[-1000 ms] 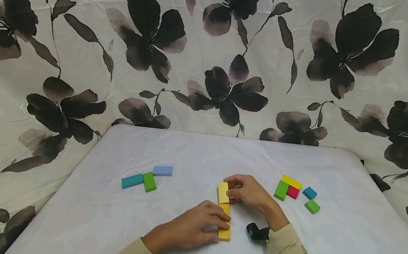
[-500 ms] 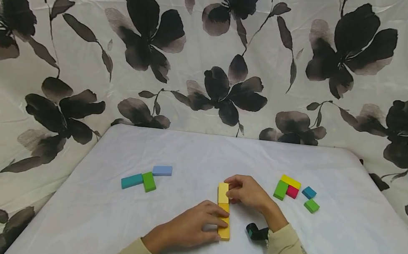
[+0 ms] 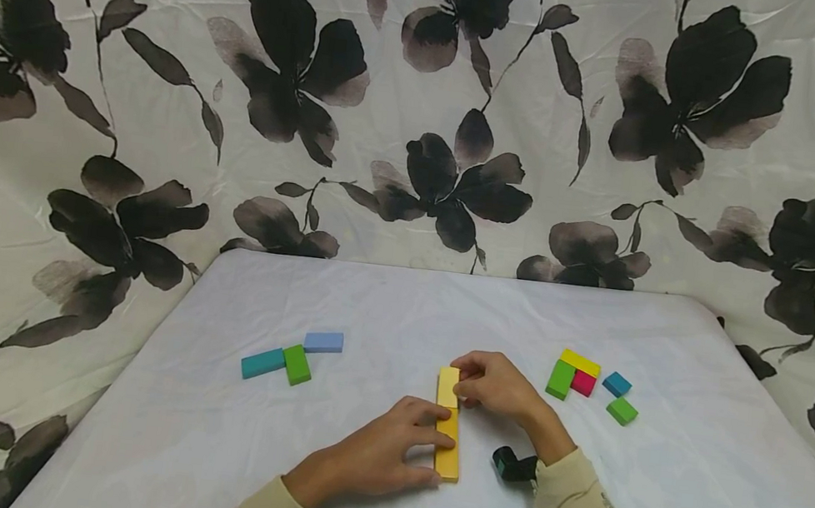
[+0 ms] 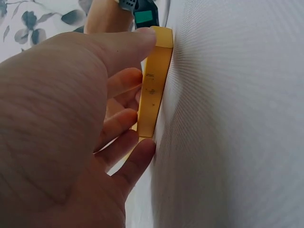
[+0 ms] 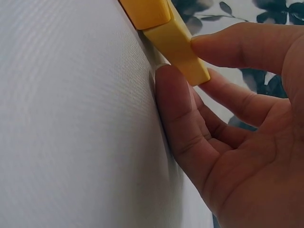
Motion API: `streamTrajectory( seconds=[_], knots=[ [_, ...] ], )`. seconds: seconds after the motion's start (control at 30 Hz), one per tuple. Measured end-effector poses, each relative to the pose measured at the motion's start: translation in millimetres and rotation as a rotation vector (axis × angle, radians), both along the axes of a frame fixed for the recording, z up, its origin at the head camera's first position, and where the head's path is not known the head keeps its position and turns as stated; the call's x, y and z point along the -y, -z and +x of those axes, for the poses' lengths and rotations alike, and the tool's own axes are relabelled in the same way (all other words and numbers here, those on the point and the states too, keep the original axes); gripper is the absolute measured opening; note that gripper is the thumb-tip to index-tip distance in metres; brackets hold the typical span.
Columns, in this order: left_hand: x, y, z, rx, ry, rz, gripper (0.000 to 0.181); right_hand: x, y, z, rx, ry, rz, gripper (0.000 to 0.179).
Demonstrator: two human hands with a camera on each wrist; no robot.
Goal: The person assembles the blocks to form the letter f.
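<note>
Two wooden blocks lie end to end in a line: a pale yellow block [image 3: 448, 386] at the far end and an orange-yellow block [image 3: 447, 464] nearer. My left hand [image 3: 385, 448] holds the orange-yellow block, its thumb at the near end and fingertips over the far part. In the left wrist view that block [image 4: 154, 90] shows its long side, partly behind the thumb. With my right hand [image 3: 501, 390] I pinch the pale yellow block from its right side. The right wrist view has this block [image 5: 175, 45] between thumb and fingers, meeting the orange-yellow block [image 5: 147, 12].
Left on the white table [image 3: 371, 308] lie a teal block [image 3: 263, 363], a green block [image 3: 297, 365] and a light blue block [image 3: 324, 342]. At right are a yellow block [image 3: 580, 362], a red block [image 3: 583, 382], two green blocks and a blue block [image 3: 616, 384]. Floral cloth hangs behind.
The pale yellow block has shifted slightly right and nearer, now more in line with the orange-yellow one. My left fingertips have drawn back a little to the left. The other blocks stay put.
</note>
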State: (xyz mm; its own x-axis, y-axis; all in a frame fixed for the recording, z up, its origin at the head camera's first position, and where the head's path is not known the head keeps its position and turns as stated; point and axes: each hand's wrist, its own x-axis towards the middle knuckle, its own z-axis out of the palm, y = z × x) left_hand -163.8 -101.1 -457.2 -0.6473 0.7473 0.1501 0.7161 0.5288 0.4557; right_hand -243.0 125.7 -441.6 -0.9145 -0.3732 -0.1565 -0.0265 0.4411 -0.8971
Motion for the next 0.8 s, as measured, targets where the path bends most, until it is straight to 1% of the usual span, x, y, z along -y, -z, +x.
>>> streamTrajectory(
  seconds=[0.23, 0.7, 0.8],
  knots=[
    [1.2, 0.0, 0.8, 0.038, -0.021, -0.001, 0.041, 0.7, 0.4, 0.2, 0.004, 0.019, 0.012, 0.032],
    [1.8, 0.4, 0.4, 0.06, -0.004, 0.005, 0.045, 3.1, -2.2, 4.8, -0.064, -0.012, 0.085, 0.032],
    [1.6, 0.5, 0.0, 0.074, -0.002, 0.005, 0.045, 3.0, -2.3, 6.2, -0.071, -0.01, 0.101, 0.032]
  ],
)
